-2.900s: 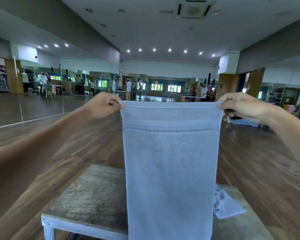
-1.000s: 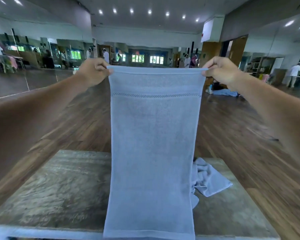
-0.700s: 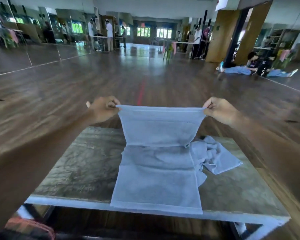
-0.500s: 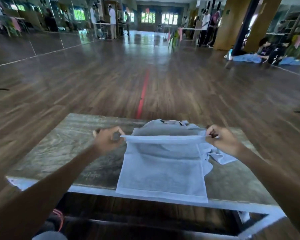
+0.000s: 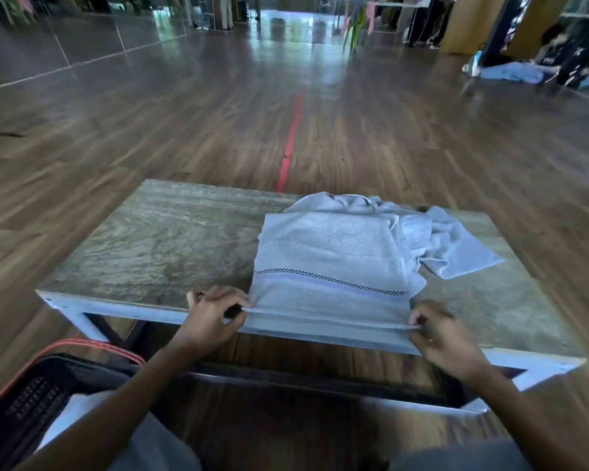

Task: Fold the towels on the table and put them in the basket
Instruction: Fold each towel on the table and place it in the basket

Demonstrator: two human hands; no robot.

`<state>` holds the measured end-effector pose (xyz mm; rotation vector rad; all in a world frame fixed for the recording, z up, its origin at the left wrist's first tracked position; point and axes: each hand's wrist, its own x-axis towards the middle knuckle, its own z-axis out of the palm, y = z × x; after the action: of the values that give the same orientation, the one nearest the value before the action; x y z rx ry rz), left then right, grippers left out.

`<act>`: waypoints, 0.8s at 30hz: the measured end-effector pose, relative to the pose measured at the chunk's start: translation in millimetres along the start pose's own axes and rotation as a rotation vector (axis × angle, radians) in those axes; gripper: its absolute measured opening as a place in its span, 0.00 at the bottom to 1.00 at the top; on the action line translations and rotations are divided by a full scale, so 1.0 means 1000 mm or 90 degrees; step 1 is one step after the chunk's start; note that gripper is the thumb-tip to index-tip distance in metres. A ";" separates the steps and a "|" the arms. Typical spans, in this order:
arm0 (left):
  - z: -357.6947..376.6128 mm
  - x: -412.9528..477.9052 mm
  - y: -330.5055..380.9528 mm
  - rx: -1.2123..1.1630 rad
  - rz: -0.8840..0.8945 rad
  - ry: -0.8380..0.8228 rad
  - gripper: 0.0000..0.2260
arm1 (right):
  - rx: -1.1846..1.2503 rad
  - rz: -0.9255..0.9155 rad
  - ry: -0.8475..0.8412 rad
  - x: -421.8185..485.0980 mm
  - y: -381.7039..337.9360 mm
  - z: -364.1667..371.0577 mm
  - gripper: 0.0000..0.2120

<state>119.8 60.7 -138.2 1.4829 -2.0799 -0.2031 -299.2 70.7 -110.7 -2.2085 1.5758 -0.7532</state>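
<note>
A light blue towel lies folded in half on the low wooden table, its two short edges together at the near edge. My left hand pinches the near left corner and my right hand pinches the near right corner. Behind it and to the right, a second light blue towel lies crumpled, partly under the folded one. A black basket with an orange rim stands on the floor at the lower left, with pale cloth inside.
The table's left half shows bare wood. Wooden floor with a red line stretches beyond. A person sits on the floor at the far right, beside blue cloth. My knees are at the bottom edge.
I lowered the hanging towel onto the table, then brought its top edge forward and down to the near edge, folding it in half. The view tilted down, revealing the basket.
</note>
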 end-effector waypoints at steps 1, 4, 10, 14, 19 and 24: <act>0.001 -0.002 0.001 0.015 0.010 -0.005 0.08 | -0.023 0.011 -0.016 -0.004 0.004 0.003 0.08; 0.004 -0.006 -0.001 0.057 0.025 -0.023 0.09 | -0.080 0.022 -0.031 -0.011 0.015 0.006 0.11; 0.006 -0.008 0.000 0.137 0.087 -0.010 0.14 | -0.251 -0.029 -0.027 -0.016 0.015 0.011 0.17; 0.007 -0.002 0.003 0.170 0.137 0.011 0.15 | -0.372 -0.135 -0.001 -0.013 0.010 0.015 0.23; 0.011 0.003 0.003 0.195 0.233 0.069 0.11 | -0.327 -0.149 0.038 -0.009 0.010 0.013 0.17; 0.007 0.009 0.000 0.249 0.361 0.098 0.07 | -0.213 -0.086 0.012 -0.011 0.010 0.013 0.10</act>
<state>114.6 51.3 -141.0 0.9987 -2.3980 0.5438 -302.4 76.8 -129.1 -2.5733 1.6776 -0.5810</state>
